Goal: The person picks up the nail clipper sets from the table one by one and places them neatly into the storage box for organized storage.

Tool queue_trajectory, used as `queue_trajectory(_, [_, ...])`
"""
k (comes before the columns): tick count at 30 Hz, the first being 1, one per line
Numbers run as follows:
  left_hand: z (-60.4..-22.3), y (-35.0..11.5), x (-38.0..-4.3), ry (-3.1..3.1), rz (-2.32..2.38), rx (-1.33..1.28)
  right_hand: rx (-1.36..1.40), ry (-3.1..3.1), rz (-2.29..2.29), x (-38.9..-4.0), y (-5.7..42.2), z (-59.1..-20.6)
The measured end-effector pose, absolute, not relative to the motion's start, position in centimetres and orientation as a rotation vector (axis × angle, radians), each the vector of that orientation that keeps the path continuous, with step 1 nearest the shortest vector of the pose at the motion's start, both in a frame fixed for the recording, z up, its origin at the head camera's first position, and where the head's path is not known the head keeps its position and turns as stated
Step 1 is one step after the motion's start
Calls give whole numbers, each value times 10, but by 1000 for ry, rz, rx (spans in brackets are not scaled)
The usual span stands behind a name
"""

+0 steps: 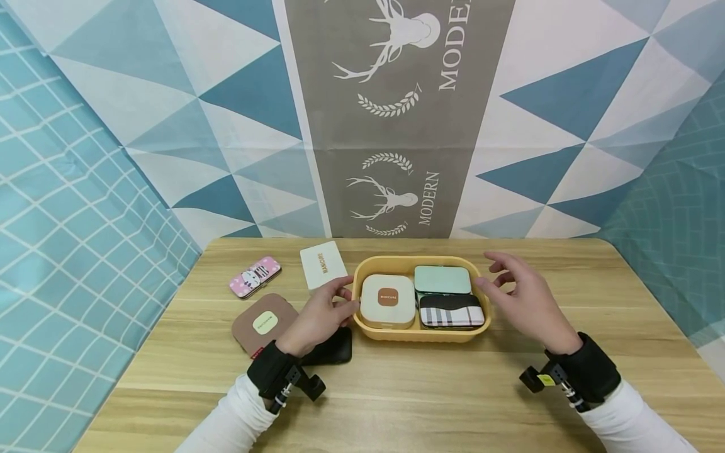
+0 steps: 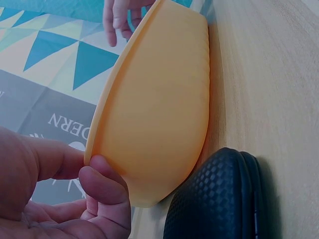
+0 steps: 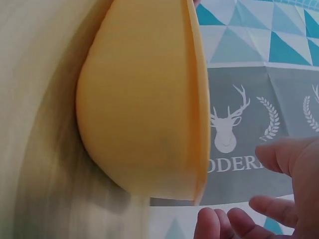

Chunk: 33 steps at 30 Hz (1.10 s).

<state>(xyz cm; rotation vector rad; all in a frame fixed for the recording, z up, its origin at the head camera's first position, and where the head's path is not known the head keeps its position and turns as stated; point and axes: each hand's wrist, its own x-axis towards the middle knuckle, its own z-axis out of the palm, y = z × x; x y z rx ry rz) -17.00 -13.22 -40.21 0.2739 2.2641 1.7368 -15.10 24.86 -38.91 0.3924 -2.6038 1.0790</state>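
Note:
A yellow plastic basket point(image 1: 419, 336) sits on the wooden table. Inside it, a cream square case point(image 1: 370, 303) marked MANICURE fills the left part. On the right, a mint-green case point(image 1: 442, 279) lies behind a plaid case point(image 1: 452, 316) with a black flap. My left hand point(image 1: 318, 318) pinches the basket's left rim between thumb and fingers, as the left wrist view shows. Beside the right end hovers my right hand point(image 1: 527, 305), fingers loosely bent and holding nothing. In the right wrist view, its fingertips stand apart from the yellow wall point(image 3: 144, 99).
Left of the basket lie a pink patterned case point(image 1: 255, 277), a white MANICURE card point(image 1: 323, 264) and a brown case point(image 1: 249, 327). A black textured case point(image 2: 209, 199) rests under my left wrist, close to the basket. Patterned cloth point(image 1: 391, 126) hangs behind the table.

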Motion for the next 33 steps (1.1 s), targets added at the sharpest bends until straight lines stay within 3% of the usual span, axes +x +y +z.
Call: queue_trajectory(33, [-402, -133, -171, 2270, 1728, 298, 1, -2717, 1856, -148, 255, -411])
